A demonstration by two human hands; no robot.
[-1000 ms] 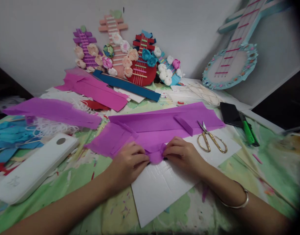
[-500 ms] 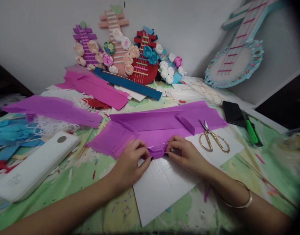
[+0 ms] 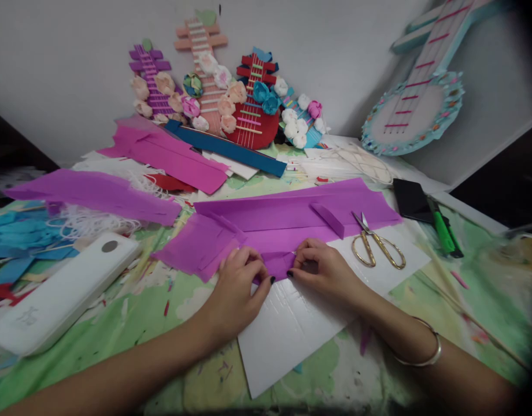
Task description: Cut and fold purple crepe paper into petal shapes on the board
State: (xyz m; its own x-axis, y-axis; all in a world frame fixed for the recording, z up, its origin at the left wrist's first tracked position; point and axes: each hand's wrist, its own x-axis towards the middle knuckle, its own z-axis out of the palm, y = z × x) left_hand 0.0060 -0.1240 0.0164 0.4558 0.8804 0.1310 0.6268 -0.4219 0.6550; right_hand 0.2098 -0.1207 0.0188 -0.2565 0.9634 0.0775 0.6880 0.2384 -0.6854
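Observation:
My left hand (image 3: 237, 286) and my right hand (image 3: 322, 268) meet at the table's middle, both pinched on a small folded piece of purple crepe paper (image 3: 278, 264). That piece lies at the near edge of a long purple crepe sheet (image 3: 292, 214), over a white board (image 3: 287, 335). A folded purple strip (image 3: 327, 219) rests on the sheet just beyond my right hand. Gold-handled scissors (image 3: 376, 248) lie to the right of that hand, untouched. A bangle is on my right wrist.
A white case (image 3: 62, 294) lies at the left. More purple (image 3: 92, 193) and pink (image 3: 170, 153) crepe sheets sit behind. Paper guitars with flowers (image 3: 222, 98) lean on the wall, a large blue one (image 3: 411, 110) at right. A black phone (image 3: 411, 199) and green marker (image 3: 442, 228) lie right.
The bunched purple piece has been flattened and folded between my fingers. Both hands shifted slightly away from me on the sheet's edge.

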